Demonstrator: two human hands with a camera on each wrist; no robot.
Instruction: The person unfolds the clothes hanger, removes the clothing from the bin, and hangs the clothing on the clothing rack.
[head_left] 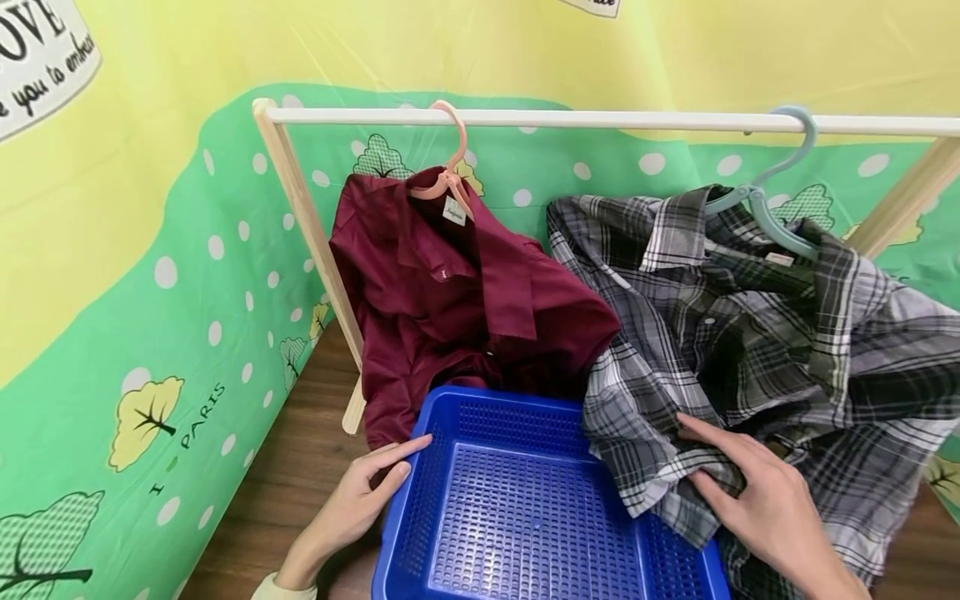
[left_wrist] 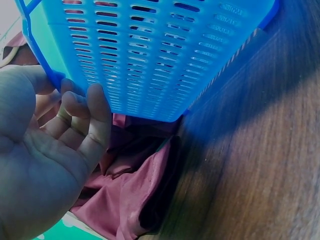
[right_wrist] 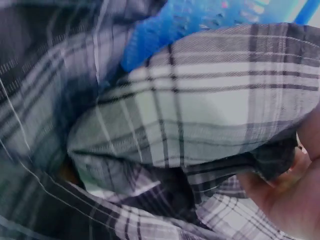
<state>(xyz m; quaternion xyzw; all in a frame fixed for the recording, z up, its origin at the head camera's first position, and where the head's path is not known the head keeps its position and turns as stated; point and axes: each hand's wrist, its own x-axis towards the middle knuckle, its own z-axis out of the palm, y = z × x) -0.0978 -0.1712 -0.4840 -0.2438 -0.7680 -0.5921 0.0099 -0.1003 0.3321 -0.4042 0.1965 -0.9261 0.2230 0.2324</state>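
With its fingers at the left rim, my left hand (head_left: 360,492) grips a blue plastic basket (head_left: 401,500). The left wrist view shows that hand (left_wrist: 55,135) from the palm side, its fingers curled at the rim of the perforated basket (left_wrist: 145,55). My right hand (head_left: 768,492) pinches a fold of a grey and black plaid shirt (head_left: 862,333), whose sleeve end lies over the basket's right rim. Close up, the right hand (right_wrist: 290,200) has the plaid cloth (right_wrist: 200,110) between thumb and fingers; some fingertips are hidden by it. The shirt hangs on a light blue hanger (head_left: 798,150).
A maroon shirt (head_left: 420,292) hangs on a pink hanger (head_left: 453,133) to the left, its lower part behind the basket. Both hangers hook on a white rail (head_left: 600,121) with wooden legs (head_left: 307,225). A printed green and yellow cloth (head_left: 187,217) stands behind, above a brown wooden surface (head_left: 292,442).
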